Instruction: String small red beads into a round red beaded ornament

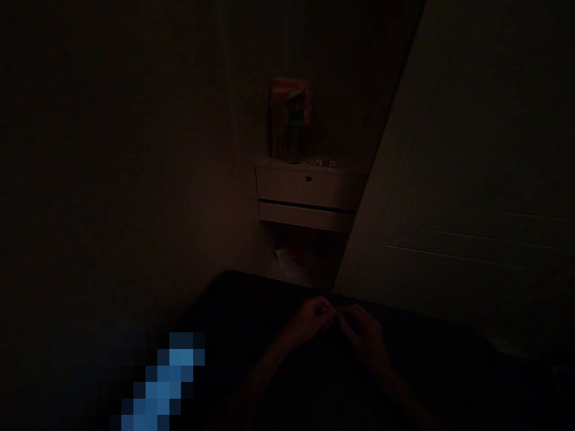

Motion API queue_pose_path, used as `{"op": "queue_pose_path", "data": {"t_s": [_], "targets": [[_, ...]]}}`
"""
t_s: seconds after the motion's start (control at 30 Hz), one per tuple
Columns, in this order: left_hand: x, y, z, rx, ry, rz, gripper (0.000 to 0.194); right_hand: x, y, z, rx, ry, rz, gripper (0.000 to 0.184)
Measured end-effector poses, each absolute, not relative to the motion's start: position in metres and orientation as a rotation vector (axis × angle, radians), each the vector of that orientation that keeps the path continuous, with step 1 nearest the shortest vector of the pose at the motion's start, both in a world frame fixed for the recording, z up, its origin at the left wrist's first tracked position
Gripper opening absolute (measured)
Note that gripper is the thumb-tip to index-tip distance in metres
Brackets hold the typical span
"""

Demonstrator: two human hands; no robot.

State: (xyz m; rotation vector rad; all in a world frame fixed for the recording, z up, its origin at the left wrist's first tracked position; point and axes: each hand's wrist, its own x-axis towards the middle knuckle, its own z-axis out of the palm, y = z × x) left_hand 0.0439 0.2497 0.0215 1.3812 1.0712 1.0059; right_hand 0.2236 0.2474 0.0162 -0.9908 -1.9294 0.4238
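Observation:
The room is very dark, so detail is poor. My left hand is closed, its fingers curled in a pinch, with a faint reddish spot showing between them. Close against it on the right, my right hand has thumb and fingers brought together, and the fingertips of both hands meet. Whatever small thing they may hold is too dark to name. Both hands are above a dark, flat surface, possibly a bed.
Beyond the dark surface is a wall-side drawer unit. On it stand a red-topped box or bag, a bottle and a small patterned item. Something pale lies below. A large light panel slants along the right; a pixelated blue patch covers the lower left.

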Motion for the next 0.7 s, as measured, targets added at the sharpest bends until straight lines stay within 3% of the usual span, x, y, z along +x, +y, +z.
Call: {"op": "queue_pose_path", "data": {"t_s": [0.4, 0.7], "targets": [[0.043, 0.249, 0.024, 1.472, 1.092, 1.002, 0.020, 0.222, 0.243, 0.025, -1.063, -1.925, 0.447, 0.007], [0.040, 0.252, 0.023, 1.465, 1.028, 1.039, 0.025, 0.223, 0.243, 0.030, -0.979, -1.941, 0.495, 0.013]]}}
